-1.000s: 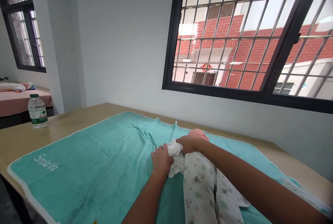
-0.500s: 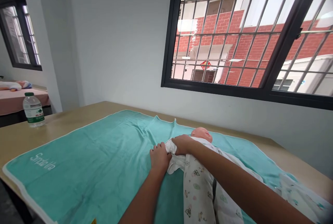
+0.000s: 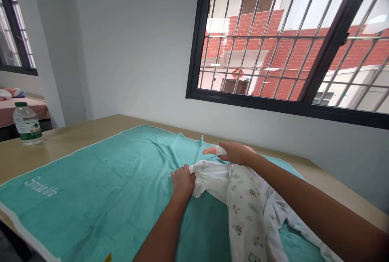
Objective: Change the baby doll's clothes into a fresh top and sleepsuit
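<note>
So the left hand (image 3: pixel 184 181) is gripping the end of the white sleeve (image 3: pixel 212 173), fingers curled tight on the cloth, and the right hand (image 3: pixel 236 153) looks to be closing round the doll's arm (image 3: pixel 209 150) by its white cuff (image 3: pixel 221 151). The arm is pointing left, just beyond the sleeve. The printed outfit (image 3: pixel 247 205) is spreading toward the near edge, mostly right of the left hand. The right hand is hiding most of the doll, so its exact pose is hard to tell.

Doing this bit well, imo, is about keeping the left grip on fabric only and the right one soft, supporting the arm along its length rather than twisting it. Tugging hard could bend the arm or bunch the cloth.

Underneath, a teal towel (image 3: pixel 106 185) is covering a big part of the wooden surface (image 3: pixel 73 132), with a few wrinkles rising at its far edge. A bottle (image 3: pixel 28 126) is standing far left, a pink bed (image 3: pixel 24 110) is showing past it, and a barred window (image 3: pixel 273 43) is facing red brick.
</note>
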A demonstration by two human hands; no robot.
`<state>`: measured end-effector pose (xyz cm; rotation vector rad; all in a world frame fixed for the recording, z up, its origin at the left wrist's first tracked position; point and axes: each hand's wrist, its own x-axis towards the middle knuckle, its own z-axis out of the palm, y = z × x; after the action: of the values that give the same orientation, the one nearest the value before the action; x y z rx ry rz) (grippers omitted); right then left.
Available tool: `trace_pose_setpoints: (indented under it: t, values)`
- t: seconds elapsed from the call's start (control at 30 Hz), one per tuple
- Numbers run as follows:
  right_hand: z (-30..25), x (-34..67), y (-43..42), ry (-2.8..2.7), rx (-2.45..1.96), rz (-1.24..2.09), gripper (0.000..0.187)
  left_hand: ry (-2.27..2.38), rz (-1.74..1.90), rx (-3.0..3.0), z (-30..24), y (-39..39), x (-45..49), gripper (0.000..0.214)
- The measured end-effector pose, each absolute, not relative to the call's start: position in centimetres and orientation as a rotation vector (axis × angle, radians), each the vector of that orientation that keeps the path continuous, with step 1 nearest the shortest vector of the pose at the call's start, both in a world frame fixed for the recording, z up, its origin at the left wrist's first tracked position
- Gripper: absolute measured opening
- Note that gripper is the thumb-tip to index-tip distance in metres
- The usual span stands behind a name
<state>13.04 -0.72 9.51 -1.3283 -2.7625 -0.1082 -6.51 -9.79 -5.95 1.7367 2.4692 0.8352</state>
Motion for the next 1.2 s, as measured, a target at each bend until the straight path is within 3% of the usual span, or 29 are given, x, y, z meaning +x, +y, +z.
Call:
trace_pose_setpoints:
  t: [0.43, 0.63, 0.83, 0.93, 1.1, 1.2]
  values:
    - [2.7, 8.3, -3.8, -2.563, -1.017, 0.136, 0.024, 2.038, 1.751, 1.206, -5.6, -9.3, -7.4, 0.029]
    - [0.3, 20.8, -4.8, -1.976, -1.206, 0.059, 0.029, 2.023, 1.774, 1.433, -5.7, -9.4, -7.2, 0.028]
    - [-6.3, 33.0, -5.9, -1.708, -1.765, -0.212, 0.022, 1.716, 1.712, 2.358, -2.9, -10.7, -2.7, 0.024]
    - [-6.9, 34.0, -5.9, -1.692, -1.905, -0.183, 0.02, 1.628, 1.407, 2.547, -0.1, -11.1, 3.3, 0.024]
    - [-6.2, 34.5, -5.8, -1.463, -2.049, -0.191, 0.025, 1.762, 0.313, 2.786, 3.3, -9.0, 12.9, 0.027]
    - [-6.4, 34.9, -5.9, -1.385, -2.106, -0.134, 0.015, 1.816, 0.043, 2.806, 3.4, -6.7, 15.8, 0.024]
